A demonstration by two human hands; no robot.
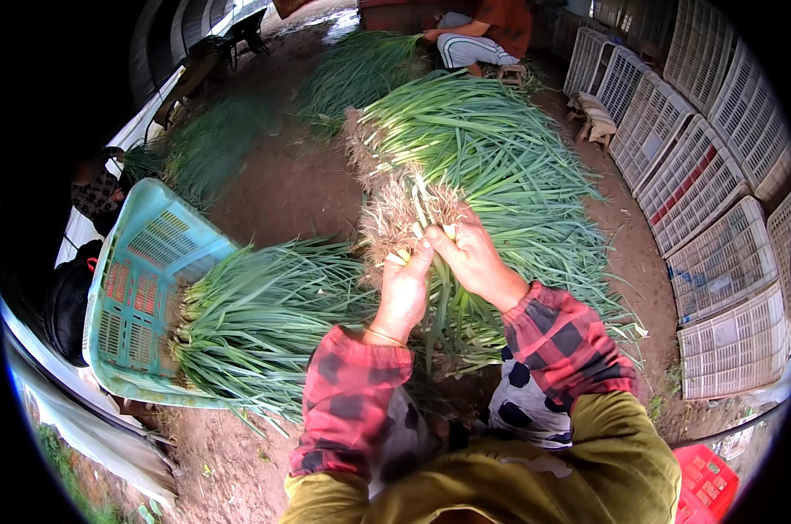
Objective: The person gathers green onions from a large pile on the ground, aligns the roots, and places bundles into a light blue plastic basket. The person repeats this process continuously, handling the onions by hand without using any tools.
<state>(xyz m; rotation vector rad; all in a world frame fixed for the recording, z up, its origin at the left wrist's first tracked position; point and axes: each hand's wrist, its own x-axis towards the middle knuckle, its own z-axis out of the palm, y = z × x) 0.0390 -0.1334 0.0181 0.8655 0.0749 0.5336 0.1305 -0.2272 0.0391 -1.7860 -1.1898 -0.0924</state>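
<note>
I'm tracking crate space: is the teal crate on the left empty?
No, green onions lie in the teal crate, their root ends inside it and their leaves reaching out to the right.

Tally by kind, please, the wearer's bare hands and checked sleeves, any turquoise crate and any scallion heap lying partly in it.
Bare hands: 2 (left hand, right hand)
Checked sleeves: 2
Turquoise crate: 1
Scallion heap partly in it: 1
Total: 6

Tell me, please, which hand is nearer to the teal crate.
Left: the left hand is right of the teal crate, with greens between; the right hand is farther right.
</note>
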